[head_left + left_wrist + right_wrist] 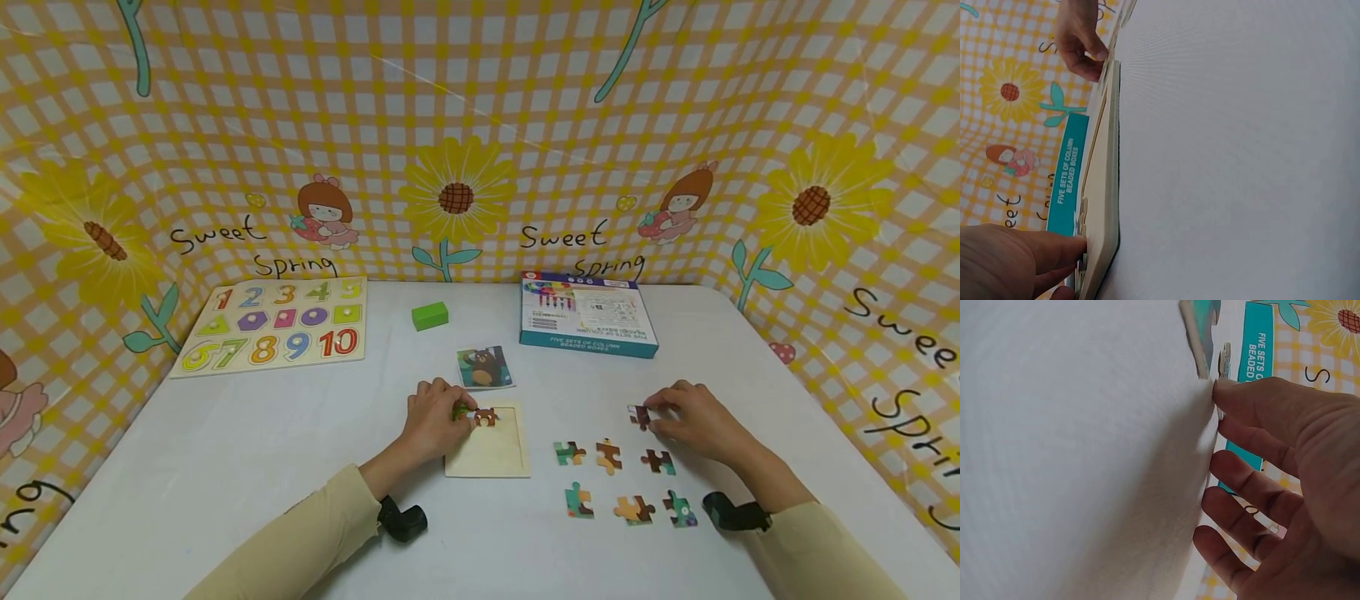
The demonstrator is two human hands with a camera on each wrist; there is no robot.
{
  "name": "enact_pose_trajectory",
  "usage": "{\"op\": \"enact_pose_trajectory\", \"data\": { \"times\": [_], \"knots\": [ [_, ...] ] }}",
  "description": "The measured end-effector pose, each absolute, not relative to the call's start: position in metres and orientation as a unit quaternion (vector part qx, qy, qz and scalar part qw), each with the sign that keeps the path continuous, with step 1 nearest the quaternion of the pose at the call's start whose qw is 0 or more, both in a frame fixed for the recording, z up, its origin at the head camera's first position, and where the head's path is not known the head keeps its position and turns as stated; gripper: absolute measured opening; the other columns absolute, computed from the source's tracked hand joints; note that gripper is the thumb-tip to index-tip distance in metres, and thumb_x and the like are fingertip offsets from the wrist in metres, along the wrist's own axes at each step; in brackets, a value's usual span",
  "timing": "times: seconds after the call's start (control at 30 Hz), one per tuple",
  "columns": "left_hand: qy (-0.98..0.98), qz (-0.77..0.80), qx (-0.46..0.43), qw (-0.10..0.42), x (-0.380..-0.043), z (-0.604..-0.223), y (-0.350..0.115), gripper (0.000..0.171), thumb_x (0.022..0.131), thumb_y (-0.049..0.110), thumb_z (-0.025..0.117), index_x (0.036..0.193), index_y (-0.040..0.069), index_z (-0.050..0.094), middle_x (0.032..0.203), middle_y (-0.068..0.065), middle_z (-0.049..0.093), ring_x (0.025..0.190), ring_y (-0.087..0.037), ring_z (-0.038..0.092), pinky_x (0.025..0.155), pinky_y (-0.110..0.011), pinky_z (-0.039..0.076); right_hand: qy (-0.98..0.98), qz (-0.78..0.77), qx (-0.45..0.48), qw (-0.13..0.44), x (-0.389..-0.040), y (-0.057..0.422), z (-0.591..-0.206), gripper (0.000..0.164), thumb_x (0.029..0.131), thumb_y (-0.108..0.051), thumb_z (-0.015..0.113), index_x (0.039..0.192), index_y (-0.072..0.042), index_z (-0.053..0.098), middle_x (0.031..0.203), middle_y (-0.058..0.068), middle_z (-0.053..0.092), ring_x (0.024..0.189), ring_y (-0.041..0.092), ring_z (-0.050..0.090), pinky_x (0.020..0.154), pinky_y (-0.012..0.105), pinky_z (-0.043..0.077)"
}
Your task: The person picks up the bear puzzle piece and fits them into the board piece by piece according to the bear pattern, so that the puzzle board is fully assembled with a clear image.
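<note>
Right hand (693,421) pinches brown piece (642,417), well right of tray (487,458); left hand (435,423) touches green piece (460,411) at tray's far-left corner (grip unclear).

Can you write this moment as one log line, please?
left hand: touches green puzzle piece in wooden tray | right hand: pinches brown puzzle piece | loose pieces: six on table | bear card: beyond tray
</note>
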State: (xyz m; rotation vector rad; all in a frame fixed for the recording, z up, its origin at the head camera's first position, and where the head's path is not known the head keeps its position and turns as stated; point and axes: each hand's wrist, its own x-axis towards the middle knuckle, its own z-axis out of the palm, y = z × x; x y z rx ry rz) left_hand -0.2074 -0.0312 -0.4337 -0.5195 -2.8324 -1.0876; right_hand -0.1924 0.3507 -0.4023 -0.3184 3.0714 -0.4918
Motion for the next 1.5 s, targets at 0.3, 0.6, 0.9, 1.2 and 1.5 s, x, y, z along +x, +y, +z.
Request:
{"op": "enact_pose_trajectory", "data": {
  "times": [0.3,0.6,0.9,1.2,1.5],
  "knots": [
    [-0.920,-0.352,-0.168,0.030,-0.207,-0.433,-0.031,0.012,0.078,0.016,0.069,0.090,0.016,0.068,0.090,-0.005,0.052,0.090,-0.022,0.039,0.076,-0.038,0.028,0.981,-0.153,-0.117,-0.004,-0.193,0.352,-0.402,0.027,0.077,-0.016,0.072,0.103,-0.007,0.070,0.094,0.009,0.061,0.088,0.024,0.049,0.073,0.032,0.038],
    [-0.921,-0.352,-0.163,0.026,-0.207,-0.433,-0.031,0.013,0.078,0.016,0.069,0.090,0.016,0.068,0.091,-0.005,0.053,0.091,-0.023,0.040,0.078,-0.039,0.029,0.982,-0.155,-0.109,-0.002,-0.192,0.350,-0.399,0.027,0.079,-0.016,0.071,0.104,-0.006,0.069,0.094,0.009,0.061,0.090,0.025,0.049,0.074,0.034,0.039],
    [-0.921,-0.352,-0.164,0.025,-0.207,-0.433,-0.031,0.013,0.077,0.016,0.068,0.090,0.016,0.068,0.093,-0.005,0.053,0.091,-0.022,0.040,0.077,-0.039,0.028,0.980,-0.171,-0.099,0.000,-0.189,0.342,-0.388,0.028,0.083,-0.017,0.067,0.109,-0.007,0.067,0.105,0.015,0.061,0.099,0.030,0.048,0.080,0.046,0.043],
    [-0.921,-0.351,-0.165,0.024,-0.205,-0.432,-0.031,0.014,0.077,0.014,0.067,0.091,0.016,0.069,0.093,-0.005,0.054,0.093,-0.023,0.040,0.077,-0.039,0.028,0.978,-0.168,-0.124,-0.028,-0.187,0.316,-0.370,0.028,0.082,-0.016,0.070,0.109,-0.008,0.068,0.106,0.014,0.062,0.100,0.030,0.048,0.080,0.045,0.044],
    [-0.921,-0.353,-0.163,0.020,-0.206,-0.431,-0.031,0.013,0.078,0.015,0.068,0.091,0.016,0.069,0.094,-0.005,0.053,0.094,-0.023,0.040,0.077,-0.039,0.028,0.974,-0.182,-0.135,-0.032,-0.185,0.282,-0.365,0.029,0.082,-0.017,0.070,0.109,-0.009,0.068,0.105,0.010,0.062,0.101,0.026,0.047,0.081,0.043,0.043]
  ]
}}
